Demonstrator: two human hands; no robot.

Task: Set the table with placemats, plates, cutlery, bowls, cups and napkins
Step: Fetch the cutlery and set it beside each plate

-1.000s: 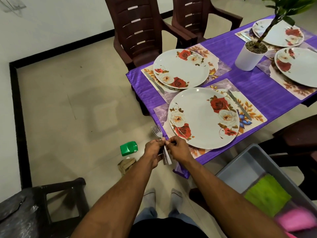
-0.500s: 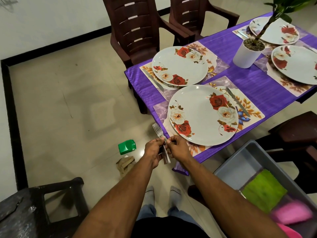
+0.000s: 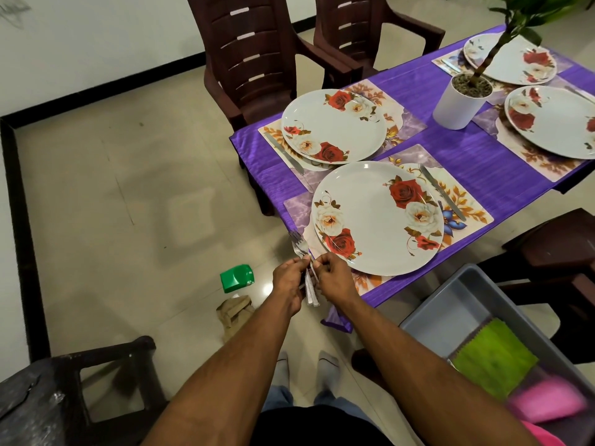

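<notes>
Sorting a small bunch of shiny metal forks [image 3: 304,268], with the left hand [image 3: 288,276] curled round the handles and the right hand [image 3: 333,278] pinching at one of them, just off the near corner of the desk [image 3: 450,162] draped in a purple cloth. Judged to be the cutlery step: separating a single fork from the bunch, tines pointing up and away toward the nearest white round plate with red and cream roses [image 3: 378,217]. Sitting on a flowered rectangular placemat [image 3: 463,204] with a steel table knife [image 3: 442,191] on its far side, but no fork beside it yet. Probably calling next for freeing one fork cleanly without dropping the others, then laying it on the bare strip of placemat at the plate's near side, parallel to the knife. Similar second plate [image 3: 333,125] beyond, with its own knife [image 3: 285,152] alongside; two more rose plates farther right, around a white cylindrical pot holding a green plant [image 3: 458,104]. No bowls, cups or napkins on the desk so far. Grey plastic tub [image 3: 450,304] at lower right holding a lime-green cloth [image 3: 494,357] and a pink one [image 3: 547,403], perhaps the napkins. Dark brown plastic chairs [image 3: 254,56] pushed up at the far side, pale tiled floor [image 3: 128,204] with a black border, a small green box [image 3: 236,278] and crumpled brown paper [image 3: 235,312] lying on it.
</notes>
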